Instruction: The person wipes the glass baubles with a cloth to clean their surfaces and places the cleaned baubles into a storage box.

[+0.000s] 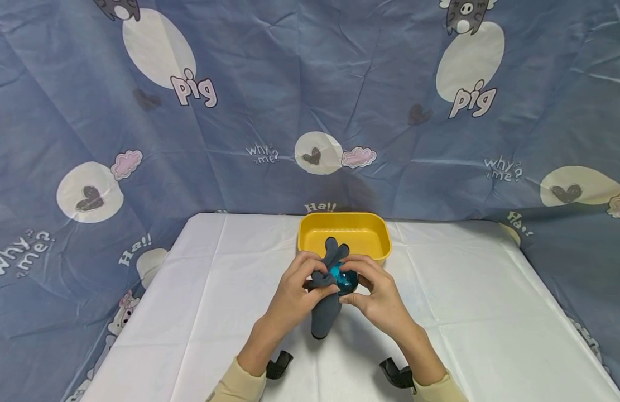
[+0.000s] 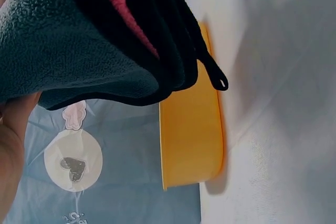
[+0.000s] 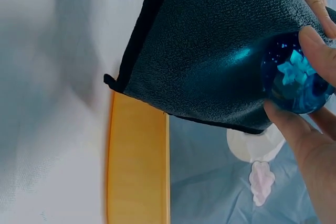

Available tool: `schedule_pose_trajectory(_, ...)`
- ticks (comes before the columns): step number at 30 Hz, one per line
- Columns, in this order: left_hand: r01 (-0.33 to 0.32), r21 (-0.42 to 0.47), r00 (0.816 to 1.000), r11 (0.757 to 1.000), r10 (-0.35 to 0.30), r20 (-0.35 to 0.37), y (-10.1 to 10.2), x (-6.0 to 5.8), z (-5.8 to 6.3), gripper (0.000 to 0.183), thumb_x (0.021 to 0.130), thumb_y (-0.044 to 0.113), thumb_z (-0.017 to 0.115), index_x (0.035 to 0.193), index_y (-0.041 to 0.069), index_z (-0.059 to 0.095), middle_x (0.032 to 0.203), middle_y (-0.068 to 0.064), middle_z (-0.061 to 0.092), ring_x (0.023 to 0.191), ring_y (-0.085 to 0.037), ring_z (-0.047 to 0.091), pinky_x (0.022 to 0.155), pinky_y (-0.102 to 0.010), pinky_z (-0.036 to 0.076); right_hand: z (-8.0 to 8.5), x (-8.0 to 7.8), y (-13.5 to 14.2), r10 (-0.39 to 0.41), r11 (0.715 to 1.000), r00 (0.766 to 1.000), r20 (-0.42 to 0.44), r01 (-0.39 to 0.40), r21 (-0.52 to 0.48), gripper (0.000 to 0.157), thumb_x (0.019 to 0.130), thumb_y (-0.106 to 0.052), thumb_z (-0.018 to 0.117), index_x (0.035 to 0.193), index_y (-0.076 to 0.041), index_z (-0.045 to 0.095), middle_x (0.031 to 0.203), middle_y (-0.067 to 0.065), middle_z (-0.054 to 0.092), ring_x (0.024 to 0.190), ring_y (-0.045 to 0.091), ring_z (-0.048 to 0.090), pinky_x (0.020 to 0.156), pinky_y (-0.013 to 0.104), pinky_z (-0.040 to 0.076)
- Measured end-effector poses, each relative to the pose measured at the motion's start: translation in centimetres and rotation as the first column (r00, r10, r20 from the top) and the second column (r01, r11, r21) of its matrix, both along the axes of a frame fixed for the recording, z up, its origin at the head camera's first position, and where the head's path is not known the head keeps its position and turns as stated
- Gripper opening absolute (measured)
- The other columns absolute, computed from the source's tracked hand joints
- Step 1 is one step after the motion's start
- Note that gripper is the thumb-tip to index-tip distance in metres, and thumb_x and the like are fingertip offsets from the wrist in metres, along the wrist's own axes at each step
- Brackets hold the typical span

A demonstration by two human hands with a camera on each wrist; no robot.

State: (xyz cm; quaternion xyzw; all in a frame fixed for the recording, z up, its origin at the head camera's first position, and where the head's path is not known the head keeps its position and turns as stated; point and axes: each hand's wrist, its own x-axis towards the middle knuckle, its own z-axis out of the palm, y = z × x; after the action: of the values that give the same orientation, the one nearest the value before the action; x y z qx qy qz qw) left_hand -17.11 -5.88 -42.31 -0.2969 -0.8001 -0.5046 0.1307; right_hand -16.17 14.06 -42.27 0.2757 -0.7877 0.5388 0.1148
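Note:
My left hand (image 1: pixel 294 287) grips a bunched dark grey cleaning cloth (image 1: pixel 326 318) with black edging. A corner loop and a strip of pink show on this cloth (image 2: pixel 63 45) in the left wrist view. Between the thumb and fingers of my right hand (image 1: pixel 380 293) is a shiny, see-through blue ball (image 1: pixel 347 281). In the right wrist view, a pale flower shape and small specks show inside the ball (image 3: pixel 294 74), which lies against the cloth (image 3: pixel 205 45). Both hands are close together, raised above the white table. The cloth hides part of the left fingers.
Just beyond the hands, a yellow rectangular tub (image 1: pixel 304 234) stands at the far edge of the white-covered table (image 1: pixel 239 290). A blue printed curtain (image 1: pixel 269 72) hangs behind and at both sides. Black curved pieces (image 1: pixel 279 365) sit by the wrists.

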Motion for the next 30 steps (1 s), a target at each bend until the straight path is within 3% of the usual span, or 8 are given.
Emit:
schedule_pose_trajectory(4, 0.001, 0.000, 1.000, 1.000, -0.001, -0.018, -0.2, -0.2, -0.4, 0.027, 0.081, 0.034, 0.069, 0.099, 0.022, 0.053, 0.111, 0.004, 0.047, 0.096, -0.009, 0.055, 0.071, -0.019, 0.055, 0.0, 0.0, 0.0, 0.006, 0.999, 0.999, 0.039, -0.005, -0.031, 0.049, 0.073, -0.018, 0.078, 0.117, -0.023, 0.057, 0.125, 0.003, 0.053, 0.112, 0.013, 0.055, 0.092, 0.027, 0.050)
schedule_pose_trajectory(9, -0.004, -0.011, 0.999, 1.000, 0.003, -0.034, -0.2, -0.1, -0.4, 0.028, 0.081, 0.033, 0.069, 0.100, 0.021, 0.053, 0.113, 0.003, 0.048, 0.097, -0.011, 0.056, 0.071, -0.020, 0.055, 0.1, 0.1, -0.1, 0.018, 0.997, 0.997, 0.078, -0.013, -0.069, 0.052, 0.074, -0.015, 0.076, 0.121, -0.014, 0.055, 0.122, 0.007, 0.054, 0.110, 0.015, 0.056, 0.088, 0.026, 0.053)
schedule_pose_trajectory(16, -0.008, -0.015, 0.998, 1.000, 0.007, -0.063, -0.2, 0.0, -0.1, 0.029, 0.079, 0.030, 0.071, 0.100, 0.019, 0.055, 0.116, 0.000, 0.048, 0.100, -0.013, 0.056, 0.071, -0.021, 0.055, 2.0, 1.1, -0.4, 0.000, 0.998, 0.992, 0.128, 0.008, -0.063, 0.050, 0.077, -0.010, 0.074, 0.123, -0.008, 0.053, 0.122, 0.008, 0.055, 0.109, 0.025, 0.058, 0.086, 0.031, 0.054)
schedule_pose_trajectory(20, -0.011, -0.021, 0.997, 1.000, 0.009, -0.078, -0.1, 0.1, -0.1, 0.030, 0.078, 0.030, 0.072, 0.100, 0.019, 0.055, 0.116, 0.000, 0.049, 0.100, -0.014, 0.056, 0.070, -0.020, 0.055, 2.5, 1.3, -0.5, -0.013, 0.999, 0.990, 0.138, 0.020, -0.048, 0.050, 0.078, -0.009, 0.072, 0.124, -0.004, 0.052, 0.124, 0.011, 0.055, 0.106, 0.024, 0.060, 0.085, 0.029, 0.054)
schedule_pose_trajectory(30, -0.011, -0.019, 0.994, 1.000, 0.009, -0.108, 0.0, 0.0, -0.4, 0.028, 0.080, 0.034, 0.070, 0.098, 0.018, 0.055, 0.117, -0.001, 0.049, 0.100, -0.014, 0.057, 0.069, -0.020, 0.055, 0.8, 0.6, -0.1, -0.041, 0.998, 0.988, 0.147, 0.048, -0.040, 0.045, 0.084, -0.016, 0.067, 0.126, -0.011, 0.052, 0.123, 0.008, 0.056, 0.098, 0.017, 0.062, 0.078, 0.024, 0.055)
